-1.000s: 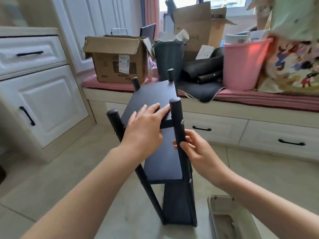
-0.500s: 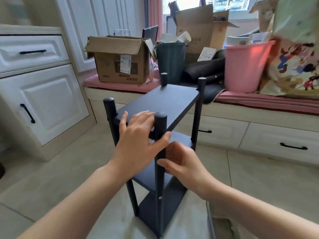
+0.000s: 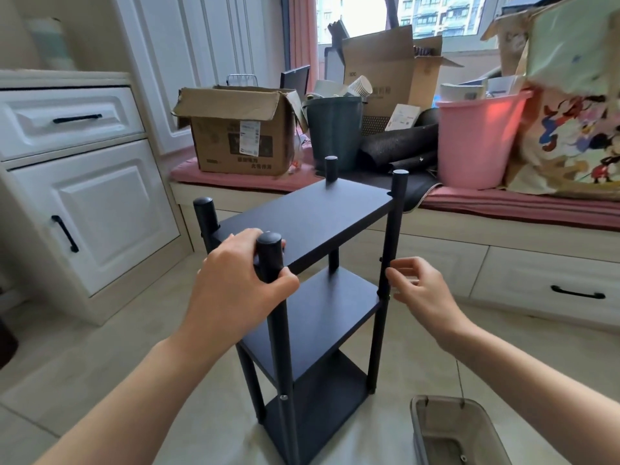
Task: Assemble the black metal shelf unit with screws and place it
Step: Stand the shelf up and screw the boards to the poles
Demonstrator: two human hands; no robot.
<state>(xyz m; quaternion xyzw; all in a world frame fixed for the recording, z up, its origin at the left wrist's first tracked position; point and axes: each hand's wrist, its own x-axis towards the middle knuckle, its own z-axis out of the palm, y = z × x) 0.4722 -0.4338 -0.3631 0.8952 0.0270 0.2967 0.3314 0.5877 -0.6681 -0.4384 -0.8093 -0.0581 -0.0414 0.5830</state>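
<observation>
1. Head view: the black shelf unit (image 3: 302, 226) stands upright on the tiled floor (image 3: 84, 370), in front of the window bench (image 3: 503, 209).
2. The left hand (image 3: 235, 286) grips the near corner post (image 3: 270, 260) just below its top.
3. The right hand (image 3: 419, 290) hovers with fingers relaxed and spread beside the right post (image 3: 391, 256), holding nothing.
4. A grey tray (image 3: 449, 431) sits on the floor at lower right.

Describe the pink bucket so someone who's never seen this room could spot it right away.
Look along the window seat with the pink cushion. The smooth pink plastic bucket stands right of the dark green ribbed bin; it is the only pink container there.
</observation>
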